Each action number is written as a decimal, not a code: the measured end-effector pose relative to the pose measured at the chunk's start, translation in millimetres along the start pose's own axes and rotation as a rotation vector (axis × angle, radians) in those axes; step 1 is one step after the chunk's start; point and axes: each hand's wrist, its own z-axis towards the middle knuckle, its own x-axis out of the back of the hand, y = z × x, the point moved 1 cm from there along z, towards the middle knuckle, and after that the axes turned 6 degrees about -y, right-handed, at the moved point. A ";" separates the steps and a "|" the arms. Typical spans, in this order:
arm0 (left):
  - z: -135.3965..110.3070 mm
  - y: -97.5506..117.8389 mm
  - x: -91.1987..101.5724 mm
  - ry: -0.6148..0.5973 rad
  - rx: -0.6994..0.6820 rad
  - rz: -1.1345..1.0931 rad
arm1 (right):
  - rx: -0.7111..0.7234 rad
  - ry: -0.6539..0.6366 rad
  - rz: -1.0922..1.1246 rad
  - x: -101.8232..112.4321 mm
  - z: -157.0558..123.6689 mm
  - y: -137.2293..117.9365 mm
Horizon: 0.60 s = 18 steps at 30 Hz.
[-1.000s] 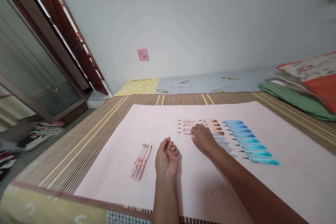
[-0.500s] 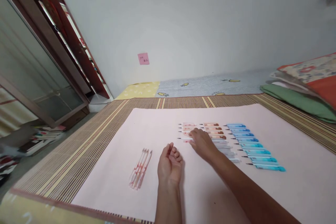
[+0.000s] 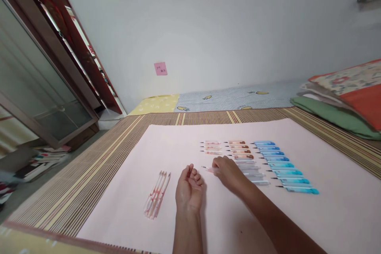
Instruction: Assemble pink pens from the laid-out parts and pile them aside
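Observation:
My right hand (image 3: pixel 228 170) pinches a slim pink-and-white pen (image 3: pixel 208 169) low over the paper; its dark tip points left and my fingers cover its rear end. Just above it lie several pink pens (image 3: pixel 212 147) in a short column. My left hand (image 3: pixel 190 188) rests palm up to the left, fingers loosely curled with nothing in them. Farther left is a bundle of several pink-patterned pens (image 3: pixel 157 195). Brown pens (image 3: pixel 240 151), grey pens (image 3: pixel 253 174) partly hidden by my right hand, and blue pens (image 3: pixel 287 168) lie in columns on the right.
A pale pink sheet (image 3: pixel 119 190) lies under the pens on a striped mat (image 3: pixel 74 178). Folded cloths and a cushion (image 3: pixel 354 91) are piled at the right. A pink note (image 3: pixel 160 68) is stuck to the wall behind. Books (image 3: pixel 49 158) lie on the floor at the left.
My right hand has moved slightly toward me, bringing the pink pen down from just beneath the pink column. My left hand stays almost where it was. The view has shifted slightly.

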 end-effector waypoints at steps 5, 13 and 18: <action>0.0 -3.4 -0.1 -0.007 -0.050 0.075 | -0.013 -0.028 0.043 -1.3 -22.6 -3.1; 0.2 -14.2 0.6 -0.102 -0.133 0.431 | 0.046 0.212 0.581 20.8 -36.2 -6.0; -1.9 -27.4 -2.0 -0.244 -0.126 0.523 | 0.112 0.144 0.770 32.8 -40.9 -31.5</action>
